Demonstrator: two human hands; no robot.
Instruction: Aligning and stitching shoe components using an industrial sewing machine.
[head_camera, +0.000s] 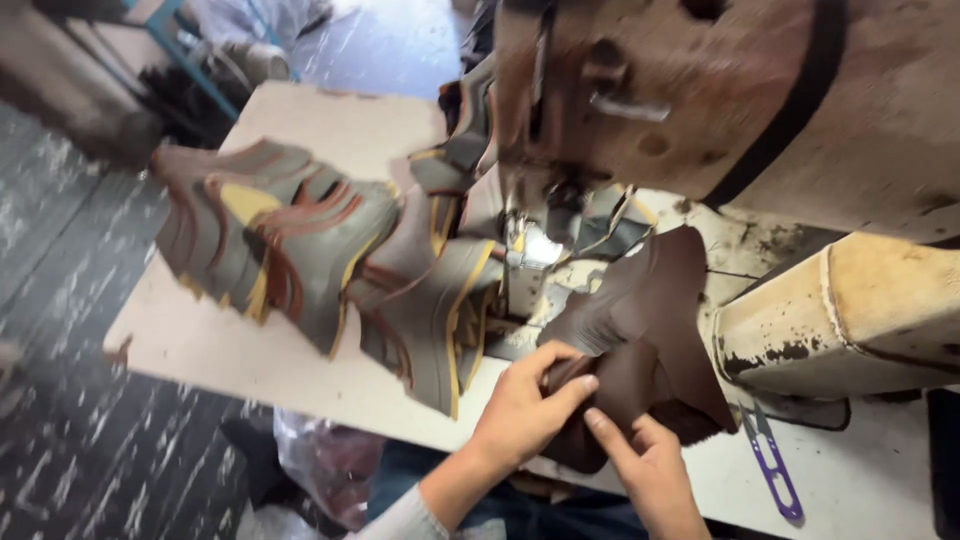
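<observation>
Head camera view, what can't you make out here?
- Needle area: hidden behind the sewing machine head and grey pieces.
- Stacked grey pieces: motion-blurred, count unclear.
- Brown leather: lower edge covered by left hand and right hand.
- Purple snips: upper end hidden under the machine base.
- Machine: cut off by top and right edges.

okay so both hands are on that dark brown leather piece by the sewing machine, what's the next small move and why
Probably slide the dark brown leather piece up toward the needle area. The left hand and right hand both pinch its near edge, while its far end already lies beside the sewing machine head, short of the needle.
</observation>
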